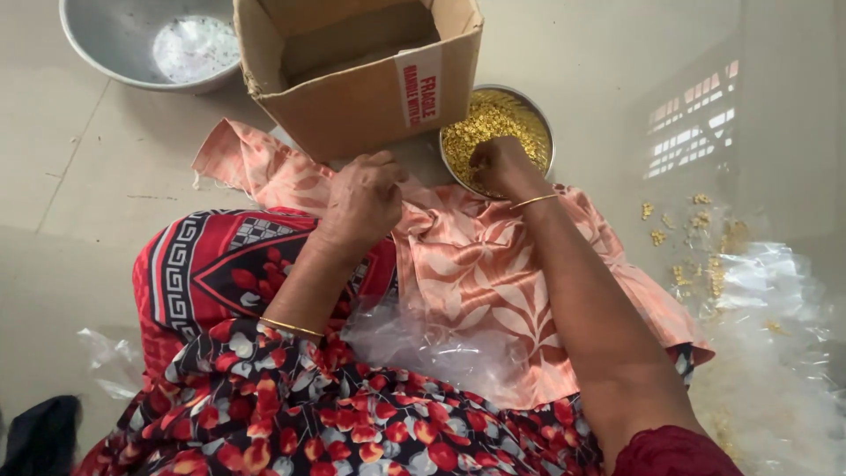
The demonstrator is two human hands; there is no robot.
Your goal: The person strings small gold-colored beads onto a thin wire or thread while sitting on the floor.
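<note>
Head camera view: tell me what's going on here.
A person sits on the floor with peach leaf-print cloth over the lap. The right hand reaches into a steel bowl of small golden pieces. The left hand rests, fingers curled, on the cloth beside a cardboard box.

this looks like a home floor used for small handwork, not a shop or factory bench. the person sits directly on pale, glossy floor tiles (79, 167), with window light reflected at the upper right of the frame. household ware stands around: a wide grey metal basin (115, 44) at the upper left, an open brown cardboard box (352, 97) at top centre, and a small round steel bowl of tiny golden pieces (507, 119) beside it. peach leaf-patterned cloth (476, 264) and crumpled clear plastic sheets (767, 353) lie loosely spread.
</note>
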